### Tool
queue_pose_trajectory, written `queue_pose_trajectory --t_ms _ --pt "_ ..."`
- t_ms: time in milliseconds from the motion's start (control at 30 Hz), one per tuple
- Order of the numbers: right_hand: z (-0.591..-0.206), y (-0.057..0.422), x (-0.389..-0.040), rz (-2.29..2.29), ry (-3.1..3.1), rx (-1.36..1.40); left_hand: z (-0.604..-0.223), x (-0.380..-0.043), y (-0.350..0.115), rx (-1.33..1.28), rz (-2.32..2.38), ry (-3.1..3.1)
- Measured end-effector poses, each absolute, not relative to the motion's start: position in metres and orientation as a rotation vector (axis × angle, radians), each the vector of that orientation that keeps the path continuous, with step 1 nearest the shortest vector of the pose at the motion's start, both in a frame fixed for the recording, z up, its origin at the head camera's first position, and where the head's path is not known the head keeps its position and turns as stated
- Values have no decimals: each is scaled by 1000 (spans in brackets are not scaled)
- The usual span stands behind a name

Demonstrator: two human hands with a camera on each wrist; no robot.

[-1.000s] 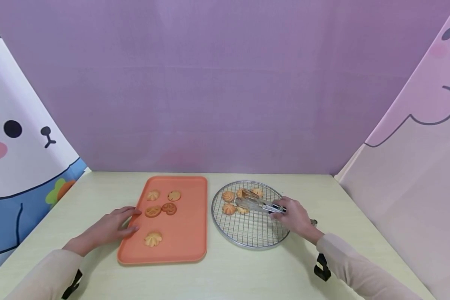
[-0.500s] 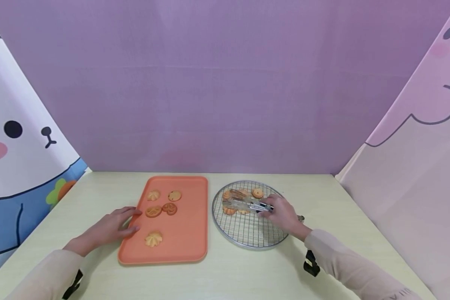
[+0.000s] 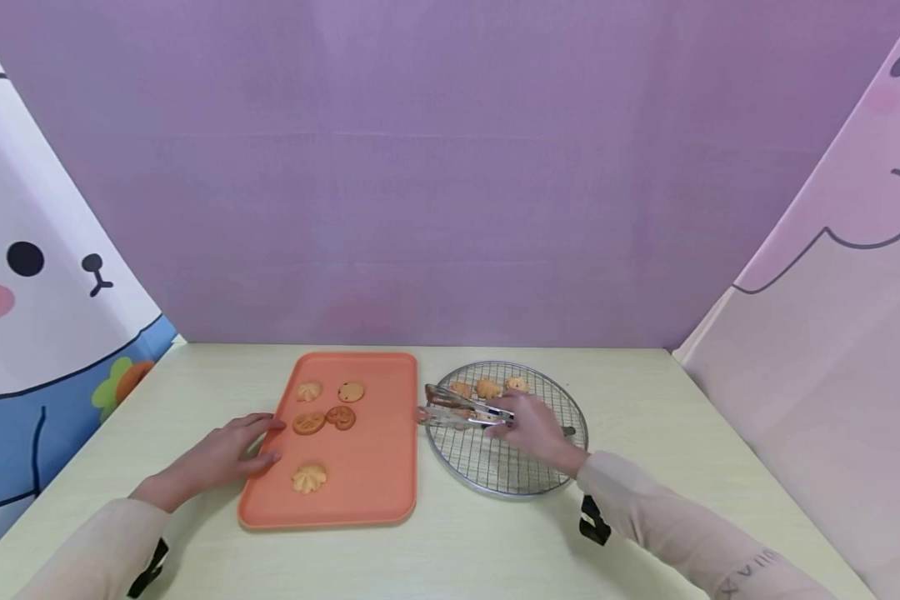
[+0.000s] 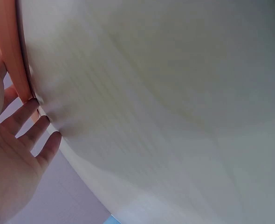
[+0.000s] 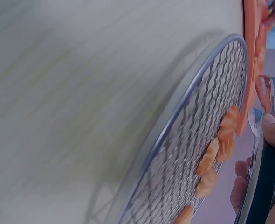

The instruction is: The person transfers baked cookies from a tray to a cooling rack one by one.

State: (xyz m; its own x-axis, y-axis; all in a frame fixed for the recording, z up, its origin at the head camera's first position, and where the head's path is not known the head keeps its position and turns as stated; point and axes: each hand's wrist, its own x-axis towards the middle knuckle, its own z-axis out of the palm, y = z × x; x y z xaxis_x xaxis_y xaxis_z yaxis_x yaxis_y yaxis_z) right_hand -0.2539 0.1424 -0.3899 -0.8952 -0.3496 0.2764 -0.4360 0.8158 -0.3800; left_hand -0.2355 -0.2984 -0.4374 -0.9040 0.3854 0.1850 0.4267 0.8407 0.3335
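Observation:
My left hand (image 3: 213,460) rests its relaxed fingertips along the left edge of an orange tray (image 3: 378,492). In the left wrist view, the fingers of the left hand (image 4: 17,154) extend beside the tray's side (image 4: 9,51), their tips right at the table. Several cookies lie on the tray, including a piped cookie (image 3: 309,478) and a brown cookie (image 3: 309,423). My right hand (image 3: 538,435) grips metal tongs (image 3: 471,410) above a round wire rack (image 3: 495,467). The tongs' ends are spread apart with no cookie between them, near the rack's left rim.
Several cookies sit on the back part of the rack, among them a round cookie (image 3: 516,384). Tray and rack stand side by side on a pale table (image 3: 465,550). A purple backdrop (image 3: 435,208) rises behind, with printed cartoon panels at both sides.
My right hand has moved left with the tongs, their ends passing over the cookies to the rack's left rim beside the tray. The left hand has stayed at the tray's edge.

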Motion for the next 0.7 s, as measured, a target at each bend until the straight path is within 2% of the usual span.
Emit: queue_pose_trajectory --t_ms 700 --pt "-392 82 -262 532 -2804 843 -440 -239 -301 -636 -577 -2911"
